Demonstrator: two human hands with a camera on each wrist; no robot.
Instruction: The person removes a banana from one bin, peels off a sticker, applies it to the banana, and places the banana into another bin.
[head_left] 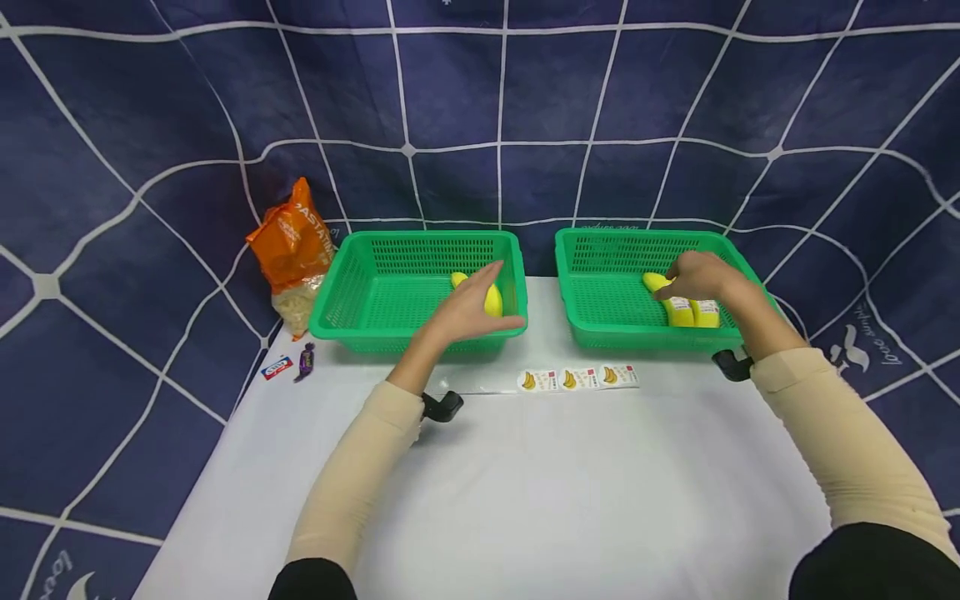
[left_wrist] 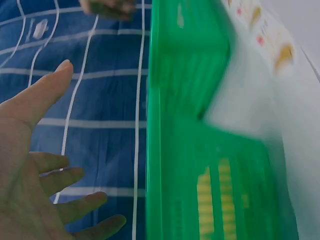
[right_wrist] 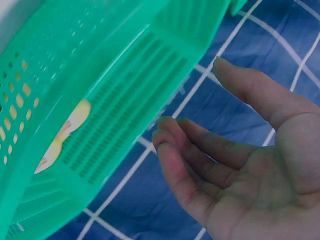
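Observation:
My left hand (head_left: 468, 310) hovers above the left green basket (head_left: 356, 335), its fingers straight and thumb spread wide, holding nothing. Partly hidden behind it, yellow bananas (head_left: 493, 302) lie in that basket. In the left wrist view, yellow shows through the slots of the green basket wall (left_wrist: 185, 165). Over the right green basket (head_left: 607, 336) is my right hand (head_left: 699, 277), with nothing in its loosely bent fingers. Beneath that hand, several bananas (head_left: 678, 312) lie in the basket, with white labels on two of them. The right wrist view shows that hand's empty palm (right_wrist: 250, 200).
A strip of banana stickers (head_left: 577, 379) lies on the white table (head_left: 585, 492) in front of the baskets. At the left stand an orange pasta bag (head_left: 292, 250) and two small wrapped sweets (head_left: 305, 362). A blue checked cloth (head_left: 457, 92) hangs behind.

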